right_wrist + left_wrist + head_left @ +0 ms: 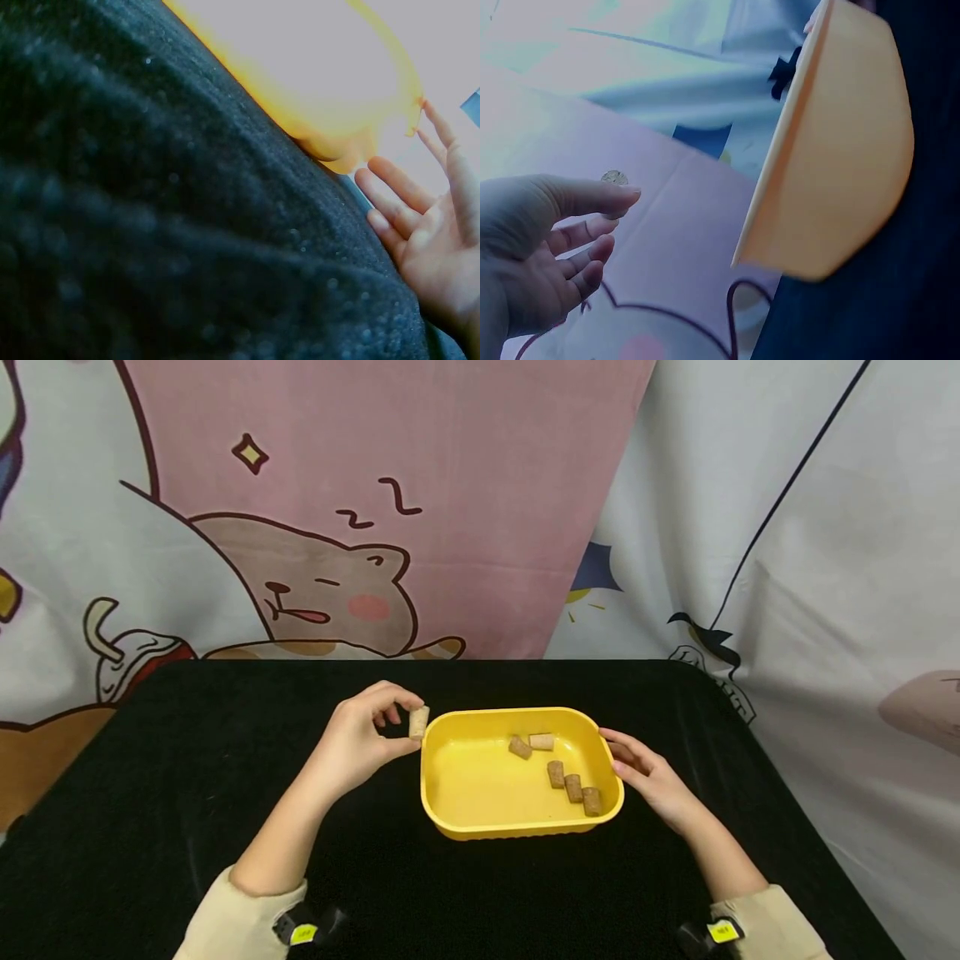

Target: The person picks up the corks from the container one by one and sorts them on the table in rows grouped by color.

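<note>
A tapered cork [419, 723] is pinched between the thumb and forefinger of my left hand [367, 731], just outside the left rim of a yellow plastic tub [480, 828]. In the left wrist view the same cork [615, 178] shows only its end above the thumb, and the other fingers are loosely bent. My right hand [651, 781] is at the tub's right end, fingertips at the rim. From the right wrist view, its fingers [394, 187] are extended beside the tub wall [300, 124]. Inside the tub, several brown corks [573, 787] lie in the right half.
The tub is on a table covered with black cloth [480, 902]. Behind it hangs a printed curtain [480, 527] with a sleeping cartoon animal. Each sleeve cuff carries a small dark device with a yellow label, such as the left device [303, 932].
</note>
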